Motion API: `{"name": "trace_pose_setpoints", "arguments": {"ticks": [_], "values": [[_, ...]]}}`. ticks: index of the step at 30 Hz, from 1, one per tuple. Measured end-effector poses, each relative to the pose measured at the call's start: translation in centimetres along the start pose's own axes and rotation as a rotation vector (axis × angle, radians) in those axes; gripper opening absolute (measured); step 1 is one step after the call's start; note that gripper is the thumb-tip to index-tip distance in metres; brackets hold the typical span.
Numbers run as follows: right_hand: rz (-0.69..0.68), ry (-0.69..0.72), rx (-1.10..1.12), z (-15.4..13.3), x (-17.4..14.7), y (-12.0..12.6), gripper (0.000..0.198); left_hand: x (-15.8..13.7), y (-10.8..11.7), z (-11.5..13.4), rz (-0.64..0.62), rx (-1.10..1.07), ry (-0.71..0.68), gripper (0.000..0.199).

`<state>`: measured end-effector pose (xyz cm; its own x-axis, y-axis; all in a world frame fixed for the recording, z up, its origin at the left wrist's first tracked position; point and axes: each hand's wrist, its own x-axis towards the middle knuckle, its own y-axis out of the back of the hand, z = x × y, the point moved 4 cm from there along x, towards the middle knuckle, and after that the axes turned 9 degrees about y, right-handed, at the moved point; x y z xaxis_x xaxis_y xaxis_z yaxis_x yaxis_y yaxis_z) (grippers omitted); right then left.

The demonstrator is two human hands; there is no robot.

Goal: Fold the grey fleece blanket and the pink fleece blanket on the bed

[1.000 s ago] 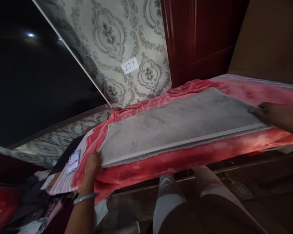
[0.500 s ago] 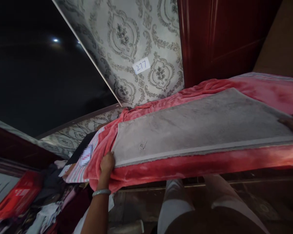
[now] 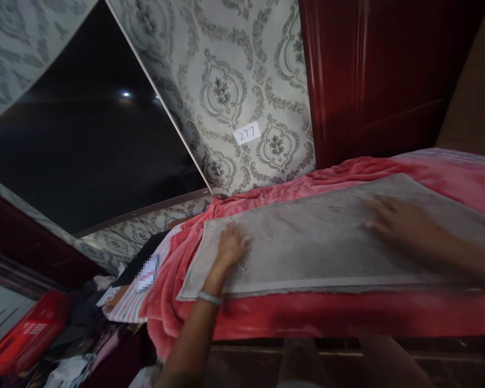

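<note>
Fingers of the left hand (image 3: 230, 248) spread over the grey towel (image 3: 307, 237) near its left end; the blurred right hand (image 3: 396, 221) extends over it, thumb apart. Beneath lies a red plush blanket (image 3: 307, 315).

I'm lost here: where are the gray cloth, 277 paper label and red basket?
Gray cloth (image 3: 311, 245), head view, central surface.
277 paper label (image 3: 247, 133), head view, its middle.
Red basket (image 3: 30, 342), head view, side wall.

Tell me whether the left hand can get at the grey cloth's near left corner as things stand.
Probably yes: the left hand is open over the grey cloth, close to that corner, which lies uncovered on the red blanket, with nothing visible in the way.
</note>
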<state>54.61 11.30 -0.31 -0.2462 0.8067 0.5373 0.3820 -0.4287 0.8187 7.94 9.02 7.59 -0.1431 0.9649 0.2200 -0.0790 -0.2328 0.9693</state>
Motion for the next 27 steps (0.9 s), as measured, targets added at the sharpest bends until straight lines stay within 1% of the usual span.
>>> {"name": "trace_pose_setpoints", "arguments": {"ticks": [1, 2, 3, 4, 5, 7, 10, 12, 13, 15, 17, 20, 23, 25, 27], "values": [[-0.089, 0.043, 0.014, -3.0, 1.7, -1.0, 0.082, 0.8, -1.1, 2.6, -0.057, -0.021, -0.074, 0.056], [-0.147, 0.071, 0.032, -5.6, 3.1, -1.9, 0.078, 1.4, -2.3, 5.0, -0.139, -0.049, -0.147, 0.061], [-0.189, 0.094, 0.045, -7.6, 4.0, -2.8, 0.075, 1.8, -3.4, 6.7, -0.194, -0.057, -0.19, 0.064], [-0.232, 0.111, 0.048, -9.1, 4.6, -3.8, 0.073, 1.9, -4.4, 8.0, -0.229, -0.053, -0.21, 0.066], [-0.271, 0.123, 0.044, -10.0, 4.7, -4.8, 0.072, 1.9, -5.3, 8.7, -0.257, -0.037, -0.221, 0.068], [-0.329, 0.147, 0.023, -10.3, 4.2, -6.6, 0.072, 1.5, -6.7, 9.2, -0.237, -0.008, -0.221, 0.069], [-0.415, 0.149, -0.009, -9.3, 3.8, -8.3, 0.075, 0.6, -7.6, 8.8, -0.175, -0.004, -0.228, 0.069], [-0.482, 0.11, -0.009, -9.3, 4.8, -8.7, 0.075, 0.3, -7.7, 8.6, -0.162, -0.009, -0.232, 0.069], [-0.501, 0.094, -0.001, -9.7, 5.6, -8.7, 0.074, 0.2, -7.7, 8.6, -0.163, -0.008, -0.23, 0.069], [-0.476, 0.099, 0.028, -11.5, 7.5, -8.6, 0.071, 0.1, -7.7, 8.7, -0.161, -0.01, -0.221, 0.07], [-0.425, 0.151, 0.059, -13.9, 9.0, -9.0, 0.069, 0.0, -7.6, 8.8, -0.169, -0.023, -0.211, 0.071], [-0.396, 0.221, 0.082, -16.4, 9.2, -10.9, 0.068, 0.6, -7.6, 8.4, -0.219, -0.052, -0.204, 0.068], [-0.382, 0.25, 0.058, -16.7, 8.1, -13.0, 0.07, 2.2, -7.3, 6.6, -0.306, -0.04, -0.192, 0.066], [-0.37, 0.262, 0.045, -16.2, 7.7, -13.7, 0.072, 3.8, -6.8, 4.2, -0.36, -0.005, -0.139, 0.067], [-0.368, 0.264, 0.052, -15.8, 7.6, -13.9, 0.073, 5.3, -6.3, 1.2, -0.376, 0.026, -0.053, 0.068]]}}
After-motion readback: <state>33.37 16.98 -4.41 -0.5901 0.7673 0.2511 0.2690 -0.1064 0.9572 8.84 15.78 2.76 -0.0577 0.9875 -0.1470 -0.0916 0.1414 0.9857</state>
